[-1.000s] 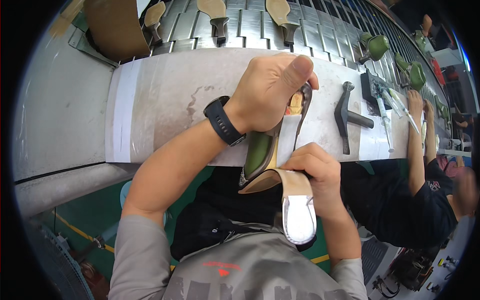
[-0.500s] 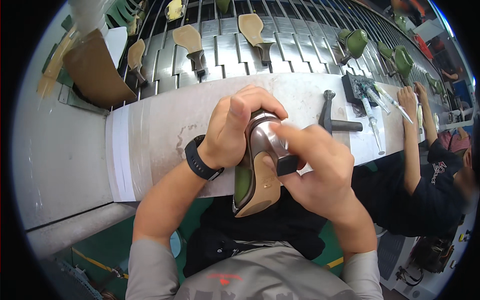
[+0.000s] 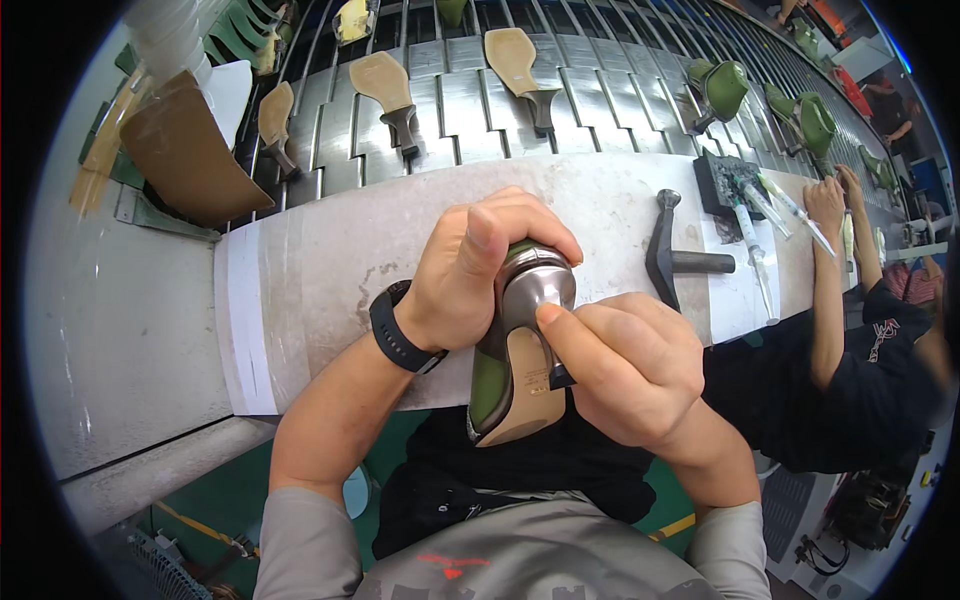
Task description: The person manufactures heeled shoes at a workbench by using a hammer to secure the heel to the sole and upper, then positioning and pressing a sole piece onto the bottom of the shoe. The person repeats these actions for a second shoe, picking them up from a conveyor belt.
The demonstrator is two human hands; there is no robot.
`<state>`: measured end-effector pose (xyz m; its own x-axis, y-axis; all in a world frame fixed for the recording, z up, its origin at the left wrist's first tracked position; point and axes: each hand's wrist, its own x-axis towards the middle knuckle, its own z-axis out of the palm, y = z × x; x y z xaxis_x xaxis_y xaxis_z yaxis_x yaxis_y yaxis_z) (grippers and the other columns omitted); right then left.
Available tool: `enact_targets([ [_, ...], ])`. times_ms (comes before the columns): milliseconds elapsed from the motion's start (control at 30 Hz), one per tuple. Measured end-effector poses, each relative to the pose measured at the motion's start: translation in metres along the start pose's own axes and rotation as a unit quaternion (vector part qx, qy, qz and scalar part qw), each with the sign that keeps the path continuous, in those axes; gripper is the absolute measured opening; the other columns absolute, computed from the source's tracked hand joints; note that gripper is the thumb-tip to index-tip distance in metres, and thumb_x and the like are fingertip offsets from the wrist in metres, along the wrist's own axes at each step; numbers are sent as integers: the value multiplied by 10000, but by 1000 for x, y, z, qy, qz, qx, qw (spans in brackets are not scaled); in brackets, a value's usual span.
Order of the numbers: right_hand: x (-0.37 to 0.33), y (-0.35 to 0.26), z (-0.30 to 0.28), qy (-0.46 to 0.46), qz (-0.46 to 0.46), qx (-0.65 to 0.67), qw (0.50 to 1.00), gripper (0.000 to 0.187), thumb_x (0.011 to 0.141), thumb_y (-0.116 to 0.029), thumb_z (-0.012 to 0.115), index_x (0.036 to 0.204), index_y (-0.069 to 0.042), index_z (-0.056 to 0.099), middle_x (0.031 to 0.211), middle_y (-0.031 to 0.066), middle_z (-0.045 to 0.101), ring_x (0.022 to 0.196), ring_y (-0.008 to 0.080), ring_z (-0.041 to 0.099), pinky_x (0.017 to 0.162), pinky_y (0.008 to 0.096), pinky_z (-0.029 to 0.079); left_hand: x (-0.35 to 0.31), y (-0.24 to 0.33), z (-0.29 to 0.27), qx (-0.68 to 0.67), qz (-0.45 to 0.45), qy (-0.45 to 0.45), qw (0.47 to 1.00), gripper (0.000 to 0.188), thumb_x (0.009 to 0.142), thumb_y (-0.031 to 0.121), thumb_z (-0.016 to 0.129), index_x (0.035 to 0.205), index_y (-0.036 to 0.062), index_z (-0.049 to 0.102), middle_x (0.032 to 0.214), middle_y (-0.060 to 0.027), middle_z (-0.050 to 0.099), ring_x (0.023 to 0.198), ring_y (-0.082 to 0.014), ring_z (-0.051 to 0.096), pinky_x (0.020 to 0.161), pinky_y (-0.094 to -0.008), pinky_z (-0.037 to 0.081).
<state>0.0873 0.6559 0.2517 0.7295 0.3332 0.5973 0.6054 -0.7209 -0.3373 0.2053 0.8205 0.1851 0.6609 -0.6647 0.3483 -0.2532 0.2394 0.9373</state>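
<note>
Between my hands is a green high-heeled shoe, its tan sole facing up and its toe pointing down toward me. The metallic heel sticks up from the sole and ends in a dark tip. My left hand wraps round the back of the shoe from the left, thumb raised. From the right, my right hand is closed round the heel, its thumb pressed on the shiny part near the base. Part of the heel is hidden behind those fingers.
A hammer lies on the pale bench to the right. Beyond it are a black block and syringes. Soles with heels and green shoes sit on the slatted conveyor. A co-worker's hands are far right.
The shoe has turned a little, so its heel points more toward me. My right hand has shifted down along the heel. My left hand keeps its hold.
</note>
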Motion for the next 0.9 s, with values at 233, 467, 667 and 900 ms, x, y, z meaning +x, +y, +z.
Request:
enact_targets([
  [233, 1, 1, 1, 9, -7, 0, 1000, 517, 600, 110, 689, 1111, 73, 754, 857, 107, 668, 638, 235, 648, 531, 337, 505, 2, 5, -1, 12, -8, -19, 1000, 1085, 1018, 814, 57, 959, -3, 768, 955, -129, 731, 914, -230, 643, 877, -359, 505],
  [467, 3, -4, -1, -11, 15, 4, 1000, 571, 548, 77, 664, 1112, 82, 753, 847, 116, 674, 638, 252, 649, 537, 345, 506, 1, 4, -4, 14, -8, -23, 1000, 1082, 1015, 824, 83, 955, -11, 769, 941, -136, 737, 909, -238, 639, 865, -368, 503],
  [667, 11, 15, 2, -14, 0, -22, 1000, 387, 656, -26, 719, 1042, 1, 746, 805, 59, 646, 632, 219, 613, 546, 352, 455, 0, 7, -8, -15, -40, -25, 999, 515, 1086, 435, 526, 1019, -29, 740, 1002, -110, 719, 946, -190, 643, 886, -331, 500],
  [900, 32, 30, -20, -116, 239, 50, 963, 272, 830, -82, 819, 1054, 31, 714, 814, 163, 712, 662, 286, 698, 611, 377, 528, 21, 0, 11, -16, -136, 82, 987, 318, 1027, 255, 646, 986, -43, 750, 829, -15, 709, 761, -77, 616, 680, -256, 487],
])
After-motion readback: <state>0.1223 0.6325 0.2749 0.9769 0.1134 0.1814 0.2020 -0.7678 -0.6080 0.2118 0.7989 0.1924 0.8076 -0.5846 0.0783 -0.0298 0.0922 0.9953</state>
